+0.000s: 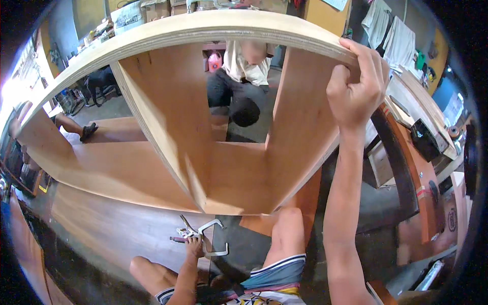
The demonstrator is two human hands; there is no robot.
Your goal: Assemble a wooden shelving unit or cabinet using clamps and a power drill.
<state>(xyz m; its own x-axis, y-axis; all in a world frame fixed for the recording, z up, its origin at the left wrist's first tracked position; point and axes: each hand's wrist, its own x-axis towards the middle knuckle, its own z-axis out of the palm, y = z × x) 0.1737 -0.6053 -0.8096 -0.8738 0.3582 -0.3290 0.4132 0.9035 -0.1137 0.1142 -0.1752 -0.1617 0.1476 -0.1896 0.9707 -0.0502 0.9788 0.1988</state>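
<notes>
Head view — right hand [358, 86] grips wooden frame [173, 89], pink jug [215, 62] beyond.

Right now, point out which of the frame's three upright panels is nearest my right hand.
The right-end panel, beside your right hand gripping the top board; the middle divider and left-end panel stand farther left.

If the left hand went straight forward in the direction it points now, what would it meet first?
Beyond the clamp it holds, the left hand would probably meet the wooden shelf first, though depth is unclear.
</notes>
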